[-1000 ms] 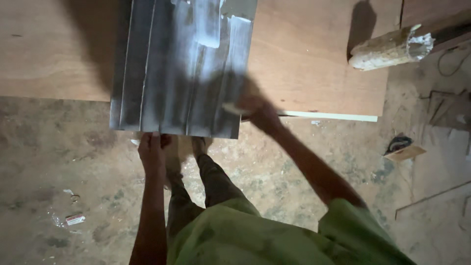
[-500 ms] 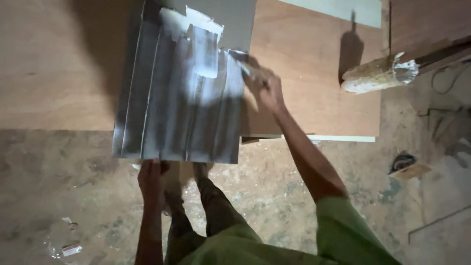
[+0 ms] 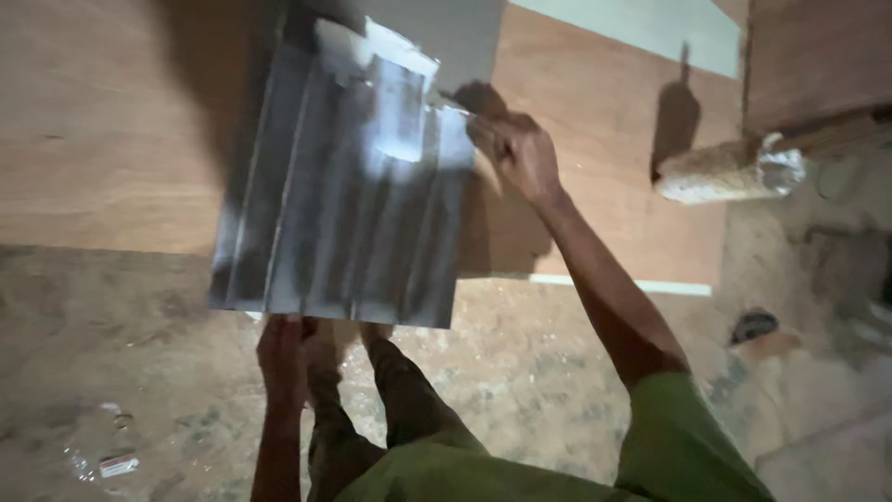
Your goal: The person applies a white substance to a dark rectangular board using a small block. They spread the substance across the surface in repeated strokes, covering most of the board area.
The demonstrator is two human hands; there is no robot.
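Head camera looks steeply down, close above the hands [image 3: 516, 153].

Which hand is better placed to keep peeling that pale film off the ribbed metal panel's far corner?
Right, probably. The right hand is already at the metal panel's far right corner, fingers pinched beside the lifted pale film. The left hand is under the panel's near edge, seemingly supporting it, far from the film.
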